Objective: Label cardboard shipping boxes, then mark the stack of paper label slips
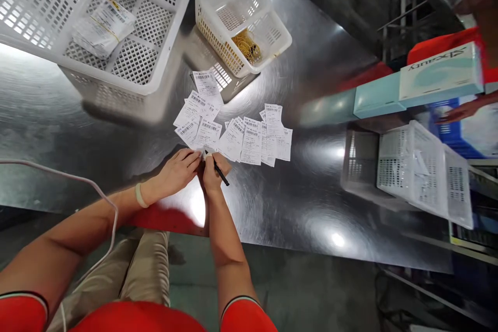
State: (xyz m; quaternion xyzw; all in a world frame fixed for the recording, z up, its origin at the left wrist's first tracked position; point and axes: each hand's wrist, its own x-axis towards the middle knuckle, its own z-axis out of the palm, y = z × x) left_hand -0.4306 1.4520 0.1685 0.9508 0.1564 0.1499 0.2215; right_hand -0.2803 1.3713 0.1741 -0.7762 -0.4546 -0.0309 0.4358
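My right hand [211, 172] grips a black pen [221, 173], its tip against the lower edge of a printed slip [207, 135]. Flat beside it lies my left hand [177, 172], fingers stretched out and fingertips at the bottom of the same slips. Several white barcode slips [251, 140] overlap in a fan to the right of my hands. Another cluster of slips [202, 101] spreads upward towards the baskets. My left wrist carries a pale band [140, 195].
On the steel table [295, 207] stands a large white basket [155, 75] holding a banded slip bundle [104, 28]. A smaller basket [218, 44] contains yellow rubber bands [247, 45]. Rightward are a light-blue box [439, 80], a white basket [412, 171] and another person's hand [467, 110]. A cable [89, 181] crosses my left arm.
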